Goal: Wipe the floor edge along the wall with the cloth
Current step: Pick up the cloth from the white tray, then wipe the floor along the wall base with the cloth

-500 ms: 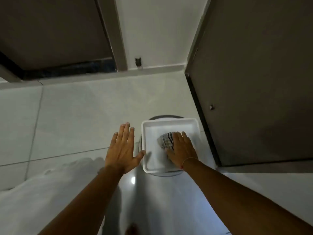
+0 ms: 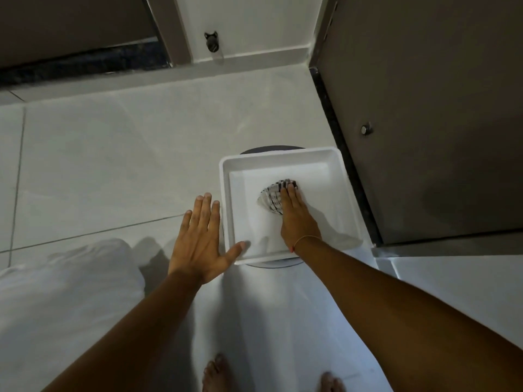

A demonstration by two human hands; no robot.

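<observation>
A striped black-and-white cloth [image 2: 271,197] lies bunched inside a square white tray [image 2: 226,199] that sits on a dark round stand. My right hand [image 2: 297,219] reaches into the tray, palm down on the cloth, covering its right side. My left hand [image 2: 202,236] hovers flat with fingers spread just left of the tray, its thumb touching the tray's front left corner. The floor edge along the wall [image 2: 254,59] runs across the far side of the light tiled floor.
A dark door [image 2: 424,108] with a small round stopper [image 2: 366,128] stands close on the right of the tray. A black door stop [image 2: 211,42] is fixed low on the white wall. A white bundle [image 2: 65,292] lies at left. My bare feet show at the bottom.
The view has tilted down and nearer. My right hand has slid further onto the cloth. My left hand stays beside the tray.
</observation>
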